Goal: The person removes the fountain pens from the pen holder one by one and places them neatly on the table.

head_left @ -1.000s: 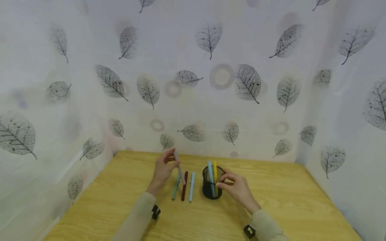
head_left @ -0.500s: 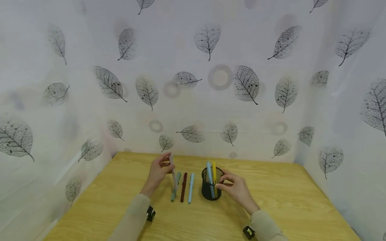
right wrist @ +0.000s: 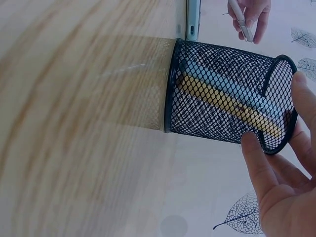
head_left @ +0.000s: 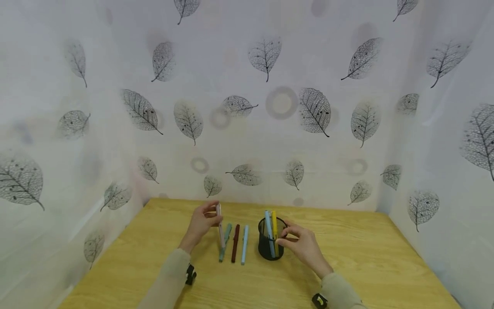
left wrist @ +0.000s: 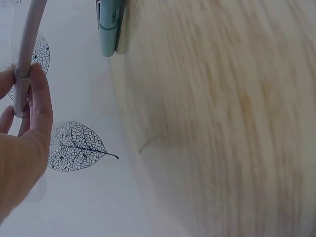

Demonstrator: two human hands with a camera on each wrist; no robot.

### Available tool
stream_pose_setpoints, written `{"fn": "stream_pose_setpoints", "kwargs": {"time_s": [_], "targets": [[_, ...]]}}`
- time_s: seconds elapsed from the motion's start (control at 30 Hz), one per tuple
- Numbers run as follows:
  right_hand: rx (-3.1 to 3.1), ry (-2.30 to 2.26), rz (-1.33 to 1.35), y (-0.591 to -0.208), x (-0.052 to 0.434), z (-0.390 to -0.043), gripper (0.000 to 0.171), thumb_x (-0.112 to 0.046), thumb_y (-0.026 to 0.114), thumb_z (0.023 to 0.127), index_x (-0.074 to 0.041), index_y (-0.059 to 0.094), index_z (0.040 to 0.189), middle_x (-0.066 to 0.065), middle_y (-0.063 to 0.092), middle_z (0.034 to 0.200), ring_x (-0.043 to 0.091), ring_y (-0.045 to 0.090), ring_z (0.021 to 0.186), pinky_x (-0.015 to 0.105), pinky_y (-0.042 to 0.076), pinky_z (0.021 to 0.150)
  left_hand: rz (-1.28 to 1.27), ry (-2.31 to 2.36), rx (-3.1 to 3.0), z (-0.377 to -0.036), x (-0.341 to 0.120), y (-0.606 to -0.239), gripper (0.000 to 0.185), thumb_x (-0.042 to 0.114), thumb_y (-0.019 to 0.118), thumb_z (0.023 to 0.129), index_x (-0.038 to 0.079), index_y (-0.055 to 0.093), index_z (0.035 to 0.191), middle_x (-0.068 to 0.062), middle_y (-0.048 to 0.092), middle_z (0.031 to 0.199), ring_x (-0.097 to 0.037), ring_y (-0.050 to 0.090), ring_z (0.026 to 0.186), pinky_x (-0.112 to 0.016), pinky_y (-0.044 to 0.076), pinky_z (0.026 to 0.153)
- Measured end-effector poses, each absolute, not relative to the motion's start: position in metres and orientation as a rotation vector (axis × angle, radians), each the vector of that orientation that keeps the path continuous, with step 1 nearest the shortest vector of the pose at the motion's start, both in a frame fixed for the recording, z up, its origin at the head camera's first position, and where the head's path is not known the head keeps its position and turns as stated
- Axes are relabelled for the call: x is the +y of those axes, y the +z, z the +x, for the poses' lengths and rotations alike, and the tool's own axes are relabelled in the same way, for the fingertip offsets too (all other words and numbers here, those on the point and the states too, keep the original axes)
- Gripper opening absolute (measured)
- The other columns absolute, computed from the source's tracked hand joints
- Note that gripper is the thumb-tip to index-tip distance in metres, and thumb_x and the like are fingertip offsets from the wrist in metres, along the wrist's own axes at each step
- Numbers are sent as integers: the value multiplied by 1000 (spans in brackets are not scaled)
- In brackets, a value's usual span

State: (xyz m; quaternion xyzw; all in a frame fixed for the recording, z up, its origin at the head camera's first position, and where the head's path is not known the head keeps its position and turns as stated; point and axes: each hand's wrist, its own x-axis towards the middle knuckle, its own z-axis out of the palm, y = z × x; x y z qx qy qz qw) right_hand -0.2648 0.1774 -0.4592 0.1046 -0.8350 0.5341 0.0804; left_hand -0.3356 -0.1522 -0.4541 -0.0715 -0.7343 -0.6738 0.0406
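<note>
The left hand [head_left: 200, 223] pinches a pale pink pen [head_left: 219, 225] above three pens on the table [head_left: 366, 266], while the right hand's [head_left: 302, 245] fingers grip the black mesh holder's [head_left: 265, 246] rim.

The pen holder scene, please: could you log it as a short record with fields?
left hand: left hand pinches a pale pink pen, tip lowered beside the row
right hand: right hand grips the rim of the black mesh pen holder
in holder: light blue pen, yellow pen
on table: teal pen, dark red pen, blue pen, lying side by side
</note>
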Motion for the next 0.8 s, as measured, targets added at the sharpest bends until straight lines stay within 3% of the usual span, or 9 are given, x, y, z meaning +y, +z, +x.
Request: {"fn": "stream_pose_setpoints", "kwargs": {"time_s": [0.57,0.8], "targets": [[-2524,1566,306,-458,179,-263,16,-21,84,76,-18,69,81,12,52,145,34,58,124,24,59,82,-160,-1988,-2367,-337,-159,-455,59,-12,67,84,2,51,139,-32,55,127,-29,67,97,-37,61,79],[-2510,1571,307,-459,177,-263,16,-21,83,77,-17,69,81,13,52,145,34,59,123,25,59,81,-254,-2046,-2445,-343,-170,-455,61,-9,65,87,3,46,144,-32,51,132,-27,66,99,-38,60,83]]}}
